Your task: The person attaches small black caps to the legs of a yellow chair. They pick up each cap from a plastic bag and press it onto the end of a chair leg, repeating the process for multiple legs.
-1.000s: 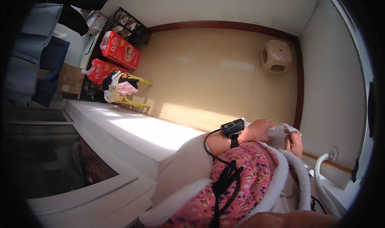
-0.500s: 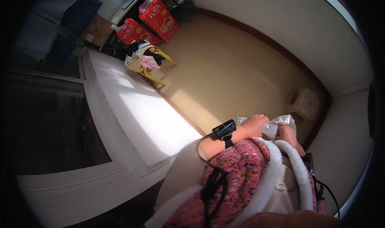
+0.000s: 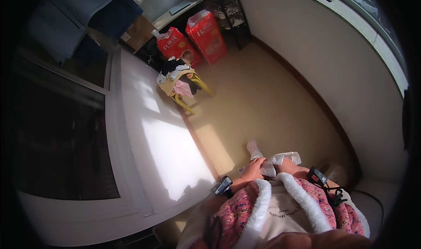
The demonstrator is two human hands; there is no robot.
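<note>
A crumpled, translucent white plastic bag (image 3: 268, 169) is stretched between my two hands, low in front of my body. My left hand (image 3: 253, 170) grips its left part, with fingers curled over the film. On the other side, my right hand (image 3: 287, 166) is closed on the bag, and a loose fold sticks out past the knuckles. Whatever the bag may contain cannot be made out. Just beyond my left hand, my foot in a pale pink slipper (image 3: 252, 147) stands on the tan floor (image 3: 254, 95).
A yellow-legged chair (image 3: 179, 80) piled with clothes stands ahead by the sunlit low wall (image 3: 153, 139). Behind it are two red packages (image 3: 207, 37), a cardboard box (image 3: 138, 32) and a dark rack (image 3: 232, 16). A beige stool (image 3: 335, 172) sits by the right wall.
The view has swung, so the chair and packages appear farther right and lower. My foot has come into sight beyond my hands. Both hands still hold the bag.
</note>
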